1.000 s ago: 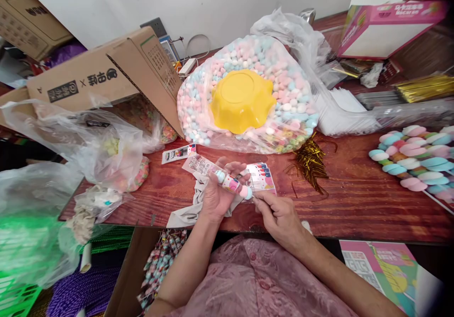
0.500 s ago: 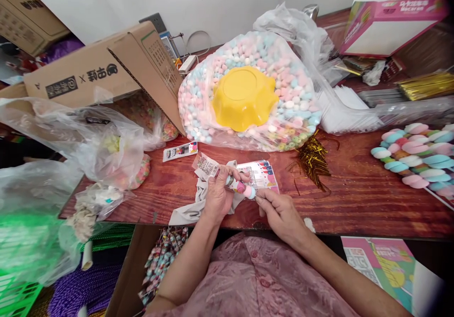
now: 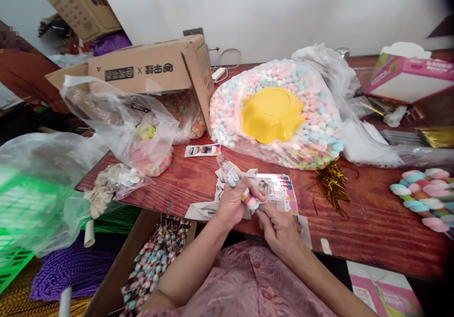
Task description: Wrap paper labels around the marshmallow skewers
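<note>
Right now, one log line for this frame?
left hand: grips clear-wrapped pastel candy stick | right hand: pinches its lower end | over red-brown wooden table

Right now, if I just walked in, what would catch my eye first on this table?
Probably the yellow bowl, upside down on a big clear bag of pastel candies at the back of the red wooden table. Nearer the front edge, the left hand grips a wrapped candy stick while the right hand works at its lower end.

Candy-packing workroom, bulk bag of pastel sweets (image 3: pixel 312 118), cardboard box (image 3: pixel 149 71), finished skewers (image 3: pixel 425 194), wooden table (image 3: pixel 354 222)
</note>
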### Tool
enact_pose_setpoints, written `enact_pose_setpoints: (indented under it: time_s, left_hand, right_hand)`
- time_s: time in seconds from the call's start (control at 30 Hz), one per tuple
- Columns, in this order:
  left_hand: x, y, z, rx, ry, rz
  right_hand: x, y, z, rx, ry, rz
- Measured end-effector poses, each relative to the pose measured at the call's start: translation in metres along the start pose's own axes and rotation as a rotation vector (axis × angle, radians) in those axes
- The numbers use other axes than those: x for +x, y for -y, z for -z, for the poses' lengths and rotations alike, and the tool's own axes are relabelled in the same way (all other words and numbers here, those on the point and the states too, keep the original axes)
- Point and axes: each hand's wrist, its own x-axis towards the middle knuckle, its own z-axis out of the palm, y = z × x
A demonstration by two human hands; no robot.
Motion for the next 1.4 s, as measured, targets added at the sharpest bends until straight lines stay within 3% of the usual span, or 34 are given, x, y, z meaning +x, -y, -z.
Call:
enact_pose_setpoints:
  time_s: [0.1, 0.23, 0.33, 0.4, 0.5, 0.67, 0.77, 0.9, 1.0, 1.07, 1.13, 1.2, 1.27, 1.4]
  left_hand:
    - [-0.002, -0.005, 0.004, -0.051, 0.001, -0.003]
    - [0.000, -0.010, 0.017, -0.295, -0.066, 0.093]
    - [-0.001, -0.012, 0.026, -0.455, -0.050, 0.115]
    - [-0.002, -0.014, 0.031, -0.496, -0.003, 0.096]
    - [-0.003, -0.020, 0.040, -0.528, 0.045, 0.054]
    - [-0.005, -0.028, 0.055, -0.539, 0.155, -0.016]
    - [-0.006, -0.032, 0.057, -0.489, 0.136, -0.036]
    - [-0.006, -0.032, 0.048, -0.307, -0.061, -0.074]
    - [-0.006, -0.030, 0.039, -0.174, -0.189, -0.113]
    - [-0.006, -0.027, 0.034, -0.150, -0.215, -0.112]
    - [-0.007, -0.025, 0.030, -0.181, -0.205, -0.092]
    - [-0.008, -0.022, 0.026, -0.236, -0.152, -0.067]
    - [-0.010, -0.019, 0.022, -0.269, -0.081, -0.045]
    - [-0.012, -0.017, 0.022, -0.246, -0.001, -0.019]
  right_hand:
    - [0.006, 0.003, -0.003, -0.225, -0.087, 0.235]
    - [0.010, -0.001, 0.000, -0.454, -0.180, 0.487]
    - [0.008, -0.004, 0.001, -0.502, -0.216, 0.576]
    - [0.007, -0.004, 0.000, -0.459, -0.201, 0.497]
    - [0.006, -0.002, -0.002, -0.277, -0.087, 0.194]
    - [0.009, 0.002, -0.009, 0.275, 0.066, -0.312]
    - [0.010, 0.006, -0.017, 0.524, 0.070, -0.452]
    - [0.008, 0.015, -0.026, 0.478, 0.076, -0.405]
    - [0.008, 0.020, -0.027, 0.136, 0.002, -0.147]
    - [0.009, 0.020, -0.024, -0.107, -0.076, 0.067]
    - [0.011, 0.020, -0.022, -0.233, -0.101, 0.171]
    - [0.013, 0.020, -0.021, -0.181, -0.046, 0.105]
    - [0.015, 0.021, -0.022, 0.012, 0.029, -0.060]
    - [0.019, 0.024, -0.024, 0.335, 0.012, -0.242]
